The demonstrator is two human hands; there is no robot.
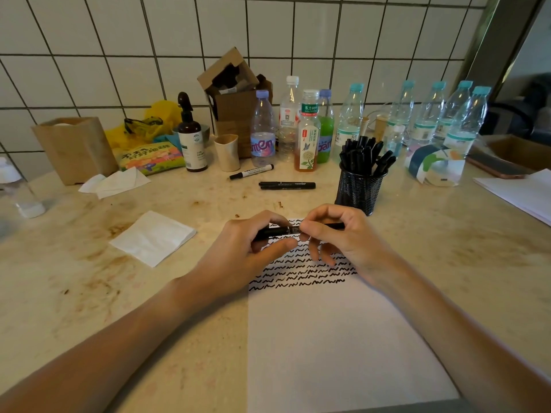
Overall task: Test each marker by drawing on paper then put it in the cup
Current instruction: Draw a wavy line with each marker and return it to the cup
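A black marker lies level between both hands, above the top of the white paper. My left hand grips its left part and my right hand pinches its right part. Rows of black squiggles cover the paper's upper part, partly hidden by my fingers. A black mesh cup holding several black markers stands just behind my right hand. Two loose markers lie farther back: a black one and a white-barrelled one.
A folded white napkin lies left of the paper. Several plastic bottles, a paper cup, a brown spray bottle, a cardboard box and a paper bag line the tiled wall. Tape rolls and paper sheets sit at right.
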